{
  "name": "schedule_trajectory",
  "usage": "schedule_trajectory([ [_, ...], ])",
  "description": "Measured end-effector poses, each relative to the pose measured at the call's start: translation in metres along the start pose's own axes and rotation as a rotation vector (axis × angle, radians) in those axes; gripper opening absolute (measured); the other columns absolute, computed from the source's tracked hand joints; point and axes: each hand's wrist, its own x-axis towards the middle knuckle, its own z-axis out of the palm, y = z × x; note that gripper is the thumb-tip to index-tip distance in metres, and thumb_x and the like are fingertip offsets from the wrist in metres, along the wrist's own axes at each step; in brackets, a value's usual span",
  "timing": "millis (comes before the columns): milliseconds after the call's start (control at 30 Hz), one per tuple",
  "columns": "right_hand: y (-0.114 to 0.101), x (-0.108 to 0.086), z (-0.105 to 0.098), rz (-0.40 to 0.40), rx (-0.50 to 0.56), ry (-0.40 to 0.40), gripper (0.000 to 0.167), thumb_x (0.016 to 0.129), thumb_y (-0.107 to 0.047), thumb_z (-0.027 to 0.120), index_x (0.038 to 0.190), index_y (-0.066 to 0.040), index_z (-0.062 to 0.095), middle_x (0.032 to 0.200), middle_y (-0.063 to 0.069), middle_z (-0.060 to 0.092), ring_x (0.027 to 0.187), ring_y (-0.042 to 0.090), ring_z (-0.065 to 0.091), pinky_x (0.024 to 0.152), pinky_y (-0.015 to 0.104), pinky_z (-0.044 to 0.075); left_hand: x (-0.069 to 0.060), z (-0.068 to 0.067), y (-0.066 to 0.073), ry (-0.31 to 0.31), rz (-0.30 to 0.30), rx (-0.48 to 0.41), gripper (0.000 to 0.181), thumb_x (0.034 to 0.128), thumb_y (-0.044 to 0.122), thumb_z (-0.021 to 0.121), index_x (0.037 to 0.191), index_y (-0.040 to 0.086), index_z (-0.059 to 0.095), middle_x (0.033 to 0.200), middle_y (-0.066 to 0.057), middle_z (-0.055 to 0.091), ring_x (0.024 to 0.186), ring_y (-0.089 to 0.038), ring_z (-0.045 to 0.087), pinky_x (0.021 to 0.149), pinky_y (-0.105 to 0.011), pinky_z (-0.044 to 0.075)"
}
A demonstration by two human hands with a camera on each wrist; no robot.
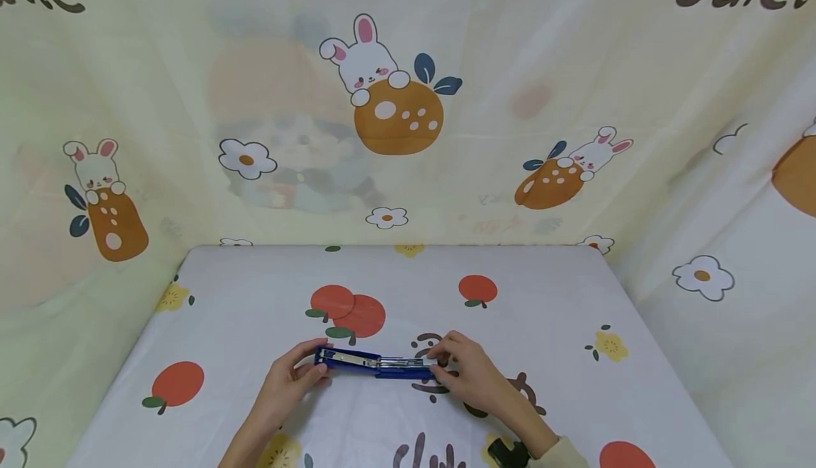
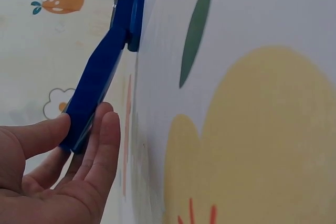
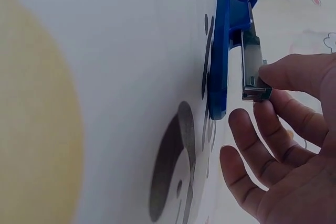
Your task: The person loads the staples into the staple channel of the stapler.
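Observation:
A blue stapler (image 1: 408,374) lies on the cloth-covered table, folded wide open. Its top cover (image 2: 90,85) is swung back to the left, and my left hand (image 1: 285,381) grips that cover's end between thumb and fingers. Above the blue base (image 3: 219,72), the metal magazine (image 3: 252,59) is lifted a little, with a gap between the two. At the magazine's free end, my right hand (image 1: 473,377) pinches with thumb and index finger, the other fingers loosely bent. Whether a staple strip sits between those fingertips cannot be told.
The tabletop (image 1: 242,312) wears a white cloth printed with fruit, flowers and dark lettering. Behind it and on both sides hang printed curtains (image 1: 484,192). A black strap-like item (image 1: 508,453) is at my right forearm.

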Motion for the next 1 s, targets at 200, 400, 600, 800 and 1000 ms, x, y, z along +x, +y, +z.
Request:
schedule_trajectory([
  [200,0.0003,0.0004,-0.0001,-0.008,0.011,-0.003,0.015,0.094,-0.009,0.08,0.106,-0.015,0.076,0.1,-0.006,0.065,0.091,0.013,0.066,0.083,0.029,0.062,-0.0009,0.0004,0.0014,0.002,0.004,0.0,0.049,0.1016,-0.006,0.062,0.149,0.004,0.057,0.151,-0.026,0.056,0.106,-0.027,0.077,0.088,-0.029,0.067],
  [400,0.0013,0.0004,-0.001,-0.01,0.007,-0.012,0.014,0.095,-0.01,0.079,0.106,-0.015,0.076,0.101,-0.005,0.065,0.091,0.013,0.066,0.082,0.029,0.062,-0.0002,0.0012,0.0019,0.004,0.001,-0.008,0.049,0.1015,-0.007,0.062,0.149,0.003,0.057,0.152,-0.026,0.055,0.107,-0.028,0.077,0.088,-0.029,0.067],
  [600,0.0018,0.0008,-0.0009,0.018,0.006,-0.024,0.013,0.094,-0.01,0.079,0.106,-0.015,0.076,0.101,-0.004,0.066,0.09,0.011,0.065,0.082,0.027,0.061,-0.0012,0.0007,0.0023,-0.006,0.009,-0.003,0.049,0.1018,-0.005,0.062,0.149,0.003,0.056,0.152,-0.027,0.055,0.106,-0.026,0.078,0.089,-0.029,0.067],
  [800,0.0027,0.0012,-0.0022,0.024,0.009,-0.037,0.013,0.095,-0.011,0.079,0.107,-0.015,0.076,0.1,-0.006,0.066,0.089,0.009,0.064,0.082,0.025,0.061,-0.0019,-0.0008,0.0021,-0.016,0.015,-0.019,0.048,0.1018,-0.005,0.063,0.149,0.002,0.057,0.152,-0.027,0.055,0.104,-0.026,0.078,0.089,-0.029,0.067],
  [1000,0.003,0.002,-0.0033,0.04,0.022,-0.051,0.012,0.095,-0.012,0.079,0.107,-0.015,0.077,0.101,-0.007,0.066,0.09,0.009,0.063,0.081,0.024,0.06,-0.0016,-0.0025,0.0017,-0.035,0.015,-0.022,0.049,0.1028,-0.003,0.062,0.151,0.002,0.055,0.153,-0.027,0.053,0.104,-0.025,0.077,0.09,-0.028,0.066],
])
